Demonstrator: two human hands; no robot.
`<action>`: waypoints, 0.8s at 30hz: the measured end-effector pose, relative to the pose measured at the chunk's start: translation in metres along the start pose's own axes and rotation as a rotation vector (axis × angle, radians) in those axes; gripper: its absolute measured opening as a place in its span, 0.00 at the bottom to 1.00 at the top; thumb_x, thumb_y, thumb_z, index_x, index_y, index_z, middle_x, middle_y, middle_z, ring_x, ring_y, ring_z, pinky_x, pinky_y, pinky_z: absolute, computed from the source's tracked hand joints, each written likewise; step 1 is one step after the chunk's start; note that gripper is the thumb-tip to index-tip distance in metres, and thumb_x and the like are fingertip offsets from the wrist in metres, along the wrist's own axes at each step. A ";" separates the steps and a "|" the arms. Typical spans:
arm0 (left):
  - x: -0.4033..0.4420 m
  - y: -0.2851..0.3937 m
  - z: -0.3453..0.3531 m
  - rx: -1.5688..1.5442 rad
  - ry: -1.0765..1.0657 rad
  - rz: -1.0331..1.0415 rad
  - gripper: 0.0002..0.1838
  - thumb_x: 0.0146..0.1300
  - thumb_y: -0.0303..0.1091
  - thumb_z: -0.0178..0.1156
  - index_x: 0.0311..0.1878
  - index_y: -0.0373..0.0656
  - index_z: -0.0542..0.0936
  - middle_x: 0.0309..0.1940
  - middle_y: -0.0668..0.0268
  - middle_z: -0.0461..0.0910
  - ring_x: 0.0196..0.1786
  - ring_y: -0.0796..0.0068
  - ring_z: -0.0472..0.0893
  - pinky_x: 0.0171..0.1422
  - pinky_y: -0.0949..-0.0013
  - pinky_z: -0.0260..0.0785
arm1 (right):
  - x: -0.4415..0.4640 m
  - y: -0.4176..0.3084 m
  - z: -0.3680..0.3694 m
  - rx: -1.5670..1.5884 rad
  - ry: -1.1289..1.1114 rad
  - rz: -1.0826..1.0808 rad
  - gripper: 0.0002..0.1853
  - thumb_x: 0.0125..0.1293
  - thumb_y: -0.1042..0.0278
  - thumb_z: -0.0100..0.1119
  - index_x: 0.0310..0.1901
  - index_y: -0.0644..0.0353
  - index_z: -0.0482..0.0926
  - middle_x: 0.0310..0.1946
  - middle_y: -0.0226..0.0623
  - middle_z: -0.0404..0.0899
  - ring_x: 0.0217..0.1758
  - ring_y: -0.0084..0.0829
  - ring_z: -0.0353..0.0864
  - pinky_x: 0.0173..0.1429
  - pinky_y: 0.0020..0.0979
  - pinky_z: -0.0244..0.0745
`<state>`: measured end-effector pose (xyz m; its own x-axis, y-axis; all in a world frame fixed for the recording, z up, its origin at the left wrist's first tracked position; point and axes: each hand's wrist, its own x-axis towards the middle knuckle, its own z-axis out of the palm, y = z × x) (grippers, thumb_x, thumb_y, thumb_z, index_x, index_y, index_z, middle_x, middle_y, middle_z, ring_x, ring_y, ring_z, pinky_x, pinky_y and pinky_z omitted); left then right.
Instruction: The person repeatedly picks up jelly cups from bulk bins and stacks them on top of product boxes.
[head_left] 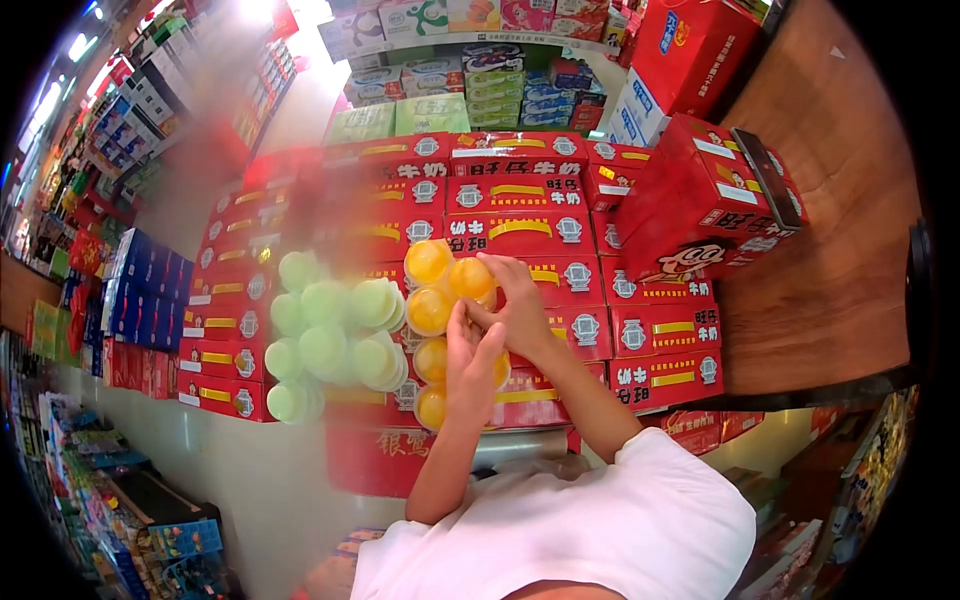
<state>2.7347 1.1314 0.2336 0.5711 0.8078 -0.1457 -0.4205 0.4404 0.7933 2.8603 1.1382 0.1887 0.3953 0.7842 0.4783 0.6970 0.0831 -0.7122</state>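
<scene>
Several round yellow cups, clear-rimmed and dome-like, sit in a cluster on red cartons in front of me. My right hand curls round the upper right yellow cup, with fingers at its far side and thumb at its near edge. Just below, my left hand brings its fingertips up against my right thumb at that cup's edge; anything pinched there is too small to make out. Pale green round cups or discs, some stacked and overlapping, lie left of the yellow ones.
Red milk cartons with yellow handles form the surface under the cups. A larger red carton stands at the right, beside a brown wooden surface. Shelves of boxed goods rise behind. Blue boxes are stacked at left. A blurry smear covers the left part.
</scene>
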 end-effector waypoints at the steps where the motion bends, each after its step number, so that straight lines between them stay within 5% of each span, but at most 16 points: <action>1: -0.001 -0.001 -0.001 -0.006 0.002 0.004 0.40 0.71 0.29 0.53 0.75 0.24 0.42 0.77 0.47 0.45 0.80 0.61 0.48 0.81 0.61 0.43 | -0.001 -0.001 -0.001 -0.003 0.007 -0.005 0.35 0.53 0.60 0.73 0.62 0.65 0.73 0.56 0.48 0.74 0.60 0.48 0.72 0.64 0.42 0.70; 20: -0.057 0.001 -0.009 0.143 -0.022 0.124 0.40 0.69 0.27 0.55 0.76 0.30 0.43 0.77 0.45 0.45 0.81 0.56 0.45 0.82 0.57 0.39 | -0.006 -0.004 -0.005 -0.027 0.043 0.011 0.37 0.54 0.56 0.74 0.63 0.63 0.70 0.63 0.48 0.70 0.68 0.45 0.68 0.70 0.42 0.65; 24: -0.083 -0.002 -0.013 0.232 -0.067 0.217 0.36 0.69 0.24 0.53 0.75 0.33 0.48 0.76 0.48 0.49 0.79 0.57 0.52 0.81 0.57 0.44 | -0.017 -0.016 -0.018 -0.017 0.157 -0.075 0.32 0.54 0.62 0.74 0.60 0.62 0.73 0.62 0.46 0.71 0.65 0.45 0.72 0.67 0.41 0.69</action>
<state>2.6787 1.0690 0.2365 0.5343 0.8420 0.0750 -0.3705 0.1535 0.9161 2.8535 1.1125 0.2014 0.4296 0.6702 0.6052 0.7378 0.1260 -0.6632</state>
